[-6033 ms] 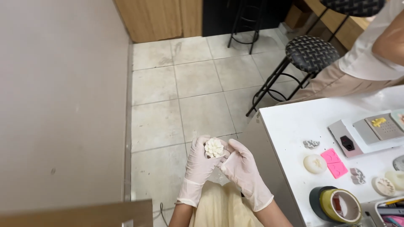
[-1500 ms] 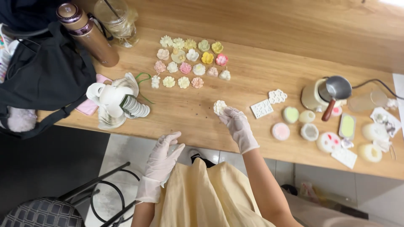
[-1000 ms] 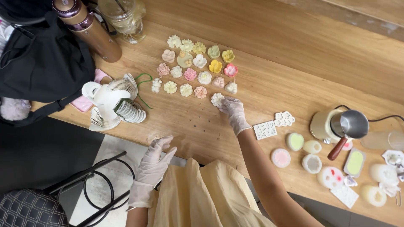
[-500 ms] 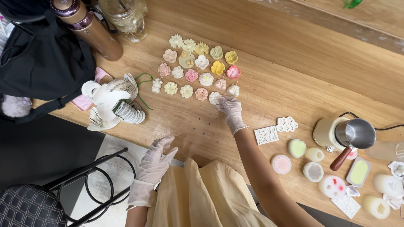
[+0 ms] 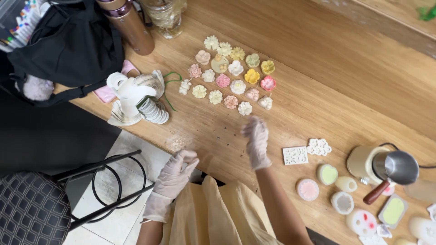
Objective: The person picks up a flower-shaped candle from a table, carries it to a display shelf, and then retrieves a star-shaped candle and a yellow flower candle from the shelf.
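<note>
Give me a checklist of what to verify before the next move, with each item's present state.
1. Right hand empty: ok, blurred but nothing seen in it.
2. Left hand empty: ok, loosely curled at the table edge.
3. White flower piece lying with the cluster: ok, bottom row.
4. Flower pieces separate, none stacked: ok.
5. Bare wooden table beside the cluster: ok.
6. Metal pot upright: ok.

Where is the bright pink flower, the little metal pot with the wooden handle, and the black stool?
bright pink flower (image 5: 268,83), head view, middle of its petals
metal pot (image 5: 401,167), head view, shiny side of the cup
black stool (image 5: 27,208), head view, woven seat top
</note>
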